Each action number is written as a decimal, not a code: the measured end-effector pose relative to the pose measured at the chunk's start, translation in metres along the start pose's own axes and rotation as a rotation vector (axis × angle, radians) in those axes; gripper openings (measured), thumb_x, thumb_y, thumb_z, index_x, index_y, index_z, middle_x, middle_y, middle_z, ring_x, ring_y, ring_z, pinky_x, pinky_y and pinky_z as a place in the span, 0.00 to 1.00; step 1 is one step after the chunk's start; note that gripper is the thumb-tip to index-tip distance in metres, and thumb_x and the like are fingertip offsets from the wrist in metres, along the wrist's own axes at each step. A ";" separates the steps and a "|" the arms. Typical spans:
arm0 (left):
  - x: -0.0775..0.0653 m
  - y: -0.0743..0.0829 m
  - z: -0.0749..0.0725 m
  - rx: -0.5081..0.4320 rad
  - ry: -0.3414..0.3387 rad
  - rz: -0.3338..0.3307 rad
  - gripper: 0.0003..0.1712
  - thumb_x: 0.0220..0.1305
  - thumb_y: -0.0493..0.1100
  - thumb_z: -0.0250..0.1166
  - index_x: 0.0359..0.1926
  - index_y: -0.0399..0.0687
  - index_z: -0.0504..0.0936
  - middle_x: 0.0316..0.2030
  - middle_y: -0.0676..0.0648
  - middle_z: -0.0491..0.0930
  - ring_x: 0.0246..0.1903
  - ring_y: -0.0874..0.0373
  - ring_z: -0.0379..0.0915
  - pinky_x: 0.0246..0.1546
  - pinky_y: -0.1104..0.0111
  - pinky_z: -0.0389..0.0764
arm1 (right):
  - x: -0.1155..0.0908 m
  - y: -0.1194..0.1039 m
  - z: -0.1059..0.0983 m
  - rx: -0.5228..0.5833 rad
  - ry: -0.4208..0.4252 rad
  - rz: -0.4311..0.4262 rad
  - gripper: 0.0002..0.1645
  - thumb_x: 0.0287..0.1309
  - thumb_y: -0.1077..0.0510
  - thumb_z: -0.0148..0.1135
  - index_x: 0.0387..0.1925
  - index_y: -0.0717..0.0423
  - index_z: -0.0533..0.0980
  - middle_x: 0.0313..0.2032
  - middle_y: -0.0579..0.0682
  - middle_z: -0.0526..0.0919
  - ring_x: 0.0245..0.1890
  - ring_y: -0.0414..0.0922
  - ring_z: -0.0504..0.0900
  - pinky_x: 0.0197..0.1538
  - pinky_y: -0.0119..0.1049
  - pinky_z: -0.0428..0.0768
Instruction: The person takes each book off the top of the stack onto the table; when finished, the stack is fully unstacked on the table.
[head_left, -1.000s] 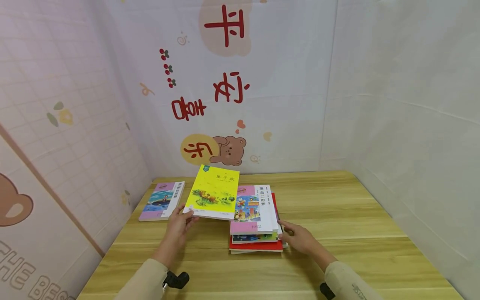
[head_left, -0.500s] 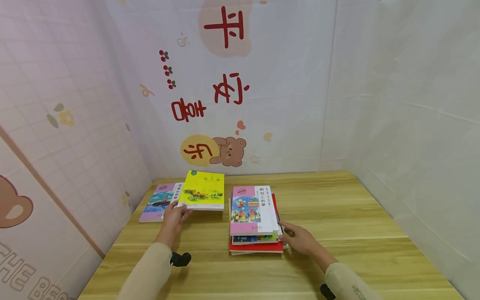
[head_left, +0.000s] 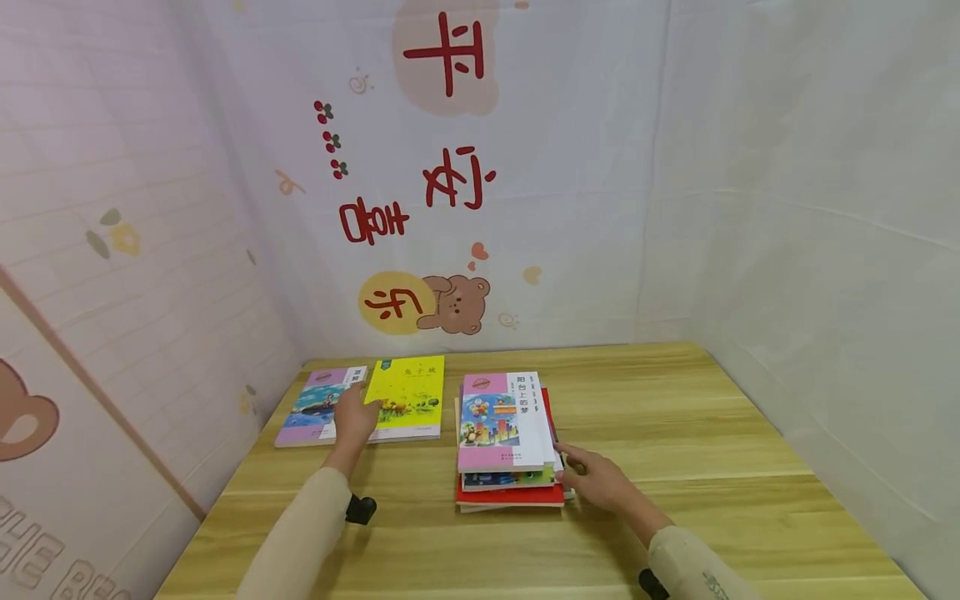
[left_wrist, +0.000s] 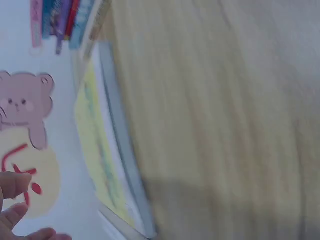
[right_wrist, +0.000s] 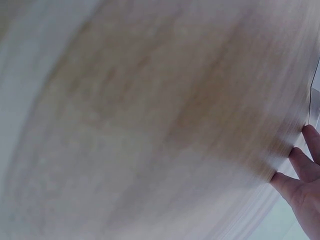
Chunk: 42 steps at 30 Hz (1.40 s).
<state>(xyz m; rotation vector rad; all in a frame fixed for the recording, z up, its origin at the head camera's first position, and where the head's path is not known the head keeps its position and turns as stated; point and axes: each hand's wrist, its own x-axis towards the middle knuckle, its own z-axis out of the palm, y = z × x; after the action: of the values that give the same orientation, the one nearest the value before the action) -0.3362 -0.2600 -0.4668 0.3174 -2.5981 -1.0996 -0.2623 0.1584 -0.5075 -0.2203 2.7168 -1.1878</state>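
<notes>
The yellow book (head_left: pixel 405 398) lies flat on the table beside a pink and blue book (head_left: pixel 318 408). My left hand (head_left: pixel 355 417) is above the meeting edges of these two books. In the left wrist view its fingers (left_wrist: pixel 15 186) are spread apart, with nothing between them. A stack of several books stands in the middle, topped by a pink and white book (head_left: pixel 501 421) with a red book (head_left: pixel 510 496) low down. My right hand (head_left: pixel 600 477) touches the right side of that stack with its fingertips (right_wrist: pixel 282 179); the thumb's hold is not clear.
The wooden table (head_left: pixel 675 433) ends at a white cloth backdrop (head_left: pixel 585 208) with printed characters and a bear (head_left: pixel 459 304). Cloth walls stand on the left and right. Table surface shows between the yellow book and the stack.
The left hand has carried the yellow book left and down onto the table beside the pink and blue book, then let go of it. The right hand has stayed at the stack.
</notes>
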 end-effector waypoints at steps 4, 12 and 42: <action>-0.005 0.016 0.004 -0.042 -0.030 0.013 0.29 0.69 0.38 0.61 0.67 0.30 0.67 0.63 0.27 0.68 0.63 0.32 0.63 0.62 0.43 0.66 | -0.001 -0.001 -0.001 0.000 0.001 -0.002 0.33 0.64 0.48 0.65 0.68 0.47 0.71 0.59 0.65 0.76 0.63 0.67 0.70 0.61 0.68 0.65; -0.031 0.030 0.021 -0.276 -0.173 -0.113 0.32 0.72 0.49 0.61 0.69 0.38 0.66 0.60 0.32 0.71 0.56 0.37 0.71 0.54 0.49 0.76 | -0.001 -0.002 -0.002 -0.007 -0.002 0.002 0.33 0.63 0.46 0.66 0.68 0.47 0.72 0.59 0.64 0.77 0.62 0.67 0.70 0.61 0.67 0.66; -0.115 0.059 0.066 -0.672 -0.398 -0.227 0.41 0.68 0.52 0.65 0.70 0.30 0.62 0.53 0.36 0.75 0.48 0.48 0.75 0.51 0.55 0.78 | -0.001 0.000 -0.002 -0.020 -0.009 0.004 0.34 0.64 0.46 0.65 0.69 0.46 0.71 0.60 0.64 0.76 0.63 0.67 0.70 0.61 0.67 0.66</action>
<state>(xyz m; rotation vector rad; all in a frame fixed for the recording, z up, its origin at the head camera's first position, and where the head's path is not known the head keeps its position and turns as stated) -0.2574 -0.1400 -0.4891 0.2513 -2.3344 -2.2143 -0.2616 0.1599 -0.5058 -0.2221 2.7214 -1.1559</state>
